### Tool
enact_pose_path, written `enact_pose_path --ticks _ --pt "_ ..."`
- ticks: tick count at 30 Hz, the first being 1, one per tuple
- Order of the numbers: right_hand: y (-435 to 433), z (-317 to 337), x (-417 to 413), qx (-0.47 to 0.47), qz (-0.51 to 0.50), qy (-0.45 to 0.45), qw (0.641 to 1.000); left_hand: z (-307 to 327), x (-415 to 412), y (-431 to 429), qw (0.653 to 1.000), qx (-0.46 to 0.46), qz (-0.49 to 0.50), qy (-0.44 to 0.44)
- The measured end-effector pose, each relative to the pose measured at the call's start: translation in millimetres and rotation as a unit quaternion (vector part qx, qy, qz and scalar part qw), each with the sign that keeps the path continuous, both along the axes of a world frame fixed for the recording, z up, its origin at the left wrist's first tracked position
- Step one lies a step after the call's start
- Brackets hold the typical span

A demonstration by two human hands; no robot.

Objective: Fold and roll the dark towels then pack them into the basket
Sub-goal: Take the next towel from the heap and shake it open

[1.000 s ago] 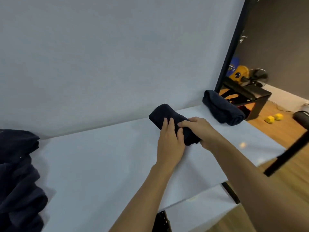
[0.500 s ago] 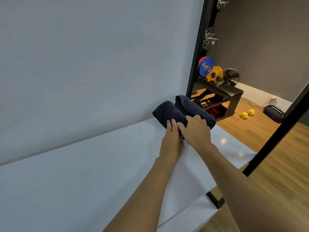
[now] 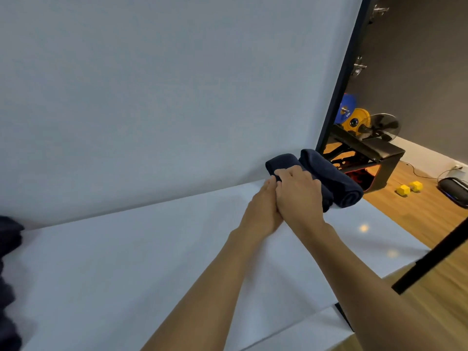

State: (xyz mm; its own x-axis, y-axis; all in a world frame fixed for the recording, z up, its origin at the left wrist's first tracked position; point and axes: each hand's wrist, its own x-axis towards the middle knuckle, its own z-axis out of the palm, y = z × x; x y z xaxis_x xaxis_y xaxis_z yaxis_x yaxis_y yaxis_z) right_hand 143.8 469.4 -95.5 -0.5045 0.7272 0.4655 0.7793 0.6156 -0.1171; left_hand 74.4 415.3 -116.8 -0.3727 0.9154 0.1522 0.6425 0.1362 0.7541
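Two rolled dark towels lie side by side at the far right of the white table (image 3: 126,262), touching each other. The nearer roll (image 3: 283,163) is under my hands; the other roll (image 3: 331,176) lies just right of it, against the table's edge. My right hand (image 3: 298,191) is closed over the nearer roll. My left hand (image 3: 263,211) presses against its near side, fingers together and partly hidden behind the right hand. More loose dark towels (image 3: 8,274) are piled at the left edge. No basket is in view.
A white backdrop (image 3: 164,84) rises behind the table. Beyond the table's right edge are a black stand (image 3: 374,158) with coloured weight plates, yellow blocks (image 3: 409,188) on the wooden floor, and a black pole (image 3: 435,259) crossing the near right.
Both hands carried the rolled towel rightward across the table until it sits against the second roll. My view swung right and then partly back left.
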Motion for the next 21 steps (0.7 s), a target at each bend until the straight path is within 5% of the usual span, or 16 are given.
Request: enact_pose_path --ticks 6,13,17,21 --pt "-124.7 11.8 -70.1 -0.201 0.217 0.087 0.951 26.5 -81.1 -147.2 0.99 -0.054 0.095 0.092" --pt "-272.7 -3.7 -126.8 -0.365 0.423 -0.045 0.828 43.4 -127.3 -339.3 0.897 -0.312 0.221 0.221" --pt "-323.5 -9.2 -138.3 -0.391 0.501 -0.139 0.76 38.2 -122.1 -406.3 0.839 -0.393 0.221 0.305" --pt "-352.7 -17.0 -146.7 -0.356 0.507 -0.154 0.77 22.5 -118.8 -427.5 0.843 -0.34 0.263 0.323"
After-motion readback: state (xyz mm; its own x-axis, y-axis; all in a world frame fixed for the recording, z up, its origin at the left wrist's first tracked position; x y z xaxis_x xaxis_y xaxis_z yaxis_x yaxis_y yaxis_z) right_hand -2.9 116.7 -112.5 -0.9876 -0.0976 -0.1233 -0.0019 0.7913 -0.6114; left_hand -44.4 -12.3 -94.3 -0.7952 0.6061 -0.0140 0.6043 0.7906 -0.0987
